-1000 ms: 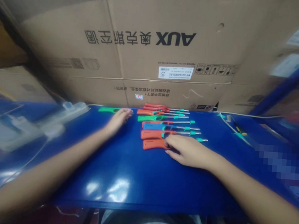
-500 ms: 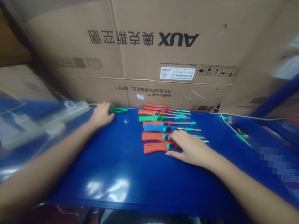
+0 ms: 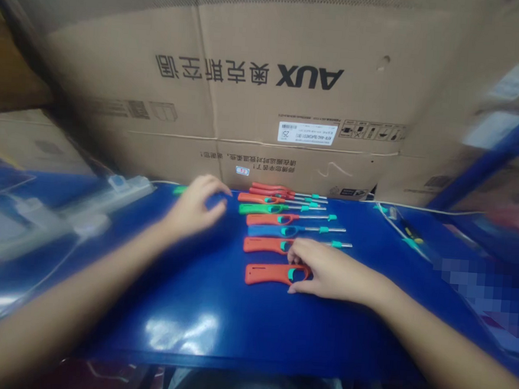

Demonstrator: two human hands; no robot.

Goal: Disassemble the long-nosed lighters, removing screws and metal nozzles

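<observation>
Several long-necked lighters lie in a column on the blue table (image 3: 214,327), handles to the left. Nearest me is an orange lighter (image 3: 265,274), and my right hand (image 3: 325,270) is closed around its trigger-guard end, hiding its neck. Just beyond it lie another orange lighter (image 3: 262,245), a blue lighter (image 3: 268,229) and a green lighter (image 3: 258,208). Red lighters (image 3: 269,188) are at the far end. My left hand (image 3: 198,208) hovers left of the column, fingers curved and apart, holding nothing. A green object (image 3: 180,189) shows partly behind it.
A large cardboard box (image 3: 248,105) stands along the table's back edge. At the left are a white power strip (image 3: 126,197) and cables. A yellow-and-black tool (image 3: 410,229) and a cord lie at the back right, near a blue post (image 3: 488,157).
My left hand has let go of the green object and moved right, towards the lighters. My right hand has drawn the nearest orange lighter closer to me, widening the gap behind it.
</observation>
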